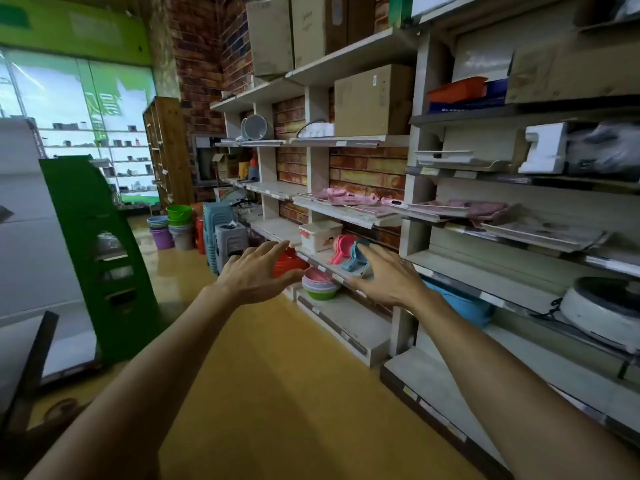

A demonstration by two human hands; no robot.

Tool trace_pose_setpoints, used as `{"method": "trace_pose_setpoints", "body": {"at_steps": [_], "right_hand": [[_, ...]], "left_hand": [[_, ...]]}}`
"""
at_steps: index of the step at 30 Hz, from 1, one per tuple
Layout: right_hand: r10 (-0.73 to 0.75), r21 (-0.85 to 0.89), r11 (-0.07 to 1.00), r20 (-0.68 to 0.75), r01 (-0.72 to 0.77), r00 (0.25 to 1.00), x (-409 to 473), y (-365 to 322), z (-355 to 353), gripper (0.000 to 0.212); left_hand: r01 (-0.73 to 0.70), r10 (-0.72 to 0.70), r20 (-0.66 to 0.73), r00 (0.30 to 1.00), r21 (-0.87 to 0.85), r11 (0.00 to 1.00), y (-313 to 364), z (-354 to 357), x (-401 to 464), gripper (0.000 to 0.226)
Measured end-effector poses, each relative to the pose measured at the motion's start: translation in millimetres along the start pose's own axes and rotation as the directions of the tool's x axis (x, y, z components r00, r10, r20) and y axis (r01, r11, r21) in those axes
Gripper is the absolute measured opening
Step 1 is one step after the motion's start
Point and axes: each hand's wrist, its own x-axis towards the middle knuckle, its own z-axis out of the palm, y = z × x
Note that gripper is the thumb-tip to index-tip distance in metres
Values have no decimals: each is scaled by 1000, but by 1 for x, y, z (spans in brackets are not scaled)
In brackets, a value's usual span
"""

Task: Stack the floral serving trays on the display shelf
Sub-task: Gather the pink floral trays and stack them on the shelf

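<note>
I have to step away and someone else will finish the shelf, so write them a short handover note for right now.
Left hand: open, fingers spread, holding nothing, reaching towards the shelving.
Right hand: open, empty, in front of the blue scoops on a lower shelf; contact unclear.
Floral trays: lying spread along the middle shelf, more trays further right, some overlapping loosely.
Done: no neat stack visible yet.
Left: gather the trays and stack them on the shelf.

We see two bare forearms with no sleeves, no watch, no rings or gloves; the left hand [254,277] and right hand [388,278] are bare, fingers slender.
</note>
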Motion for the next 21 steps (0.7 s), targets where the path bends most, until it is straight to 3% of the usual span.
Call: {"method": "trace_pose_setpoints", "body": {"at_steps": [15, 21], "right_hand": [[40, -36, 999, -15, -40, 999, 212, 8, 38, 84], [24, -25, 999, -12, -24, 1000, 294, 15, 62, 80]], "left_hand": [[-31, 32, 34, 999, -24, 999, -93, 29, 199, 79], [3, -1, 39, 999, -54, 999, -137, 52, 270, 88]]}}
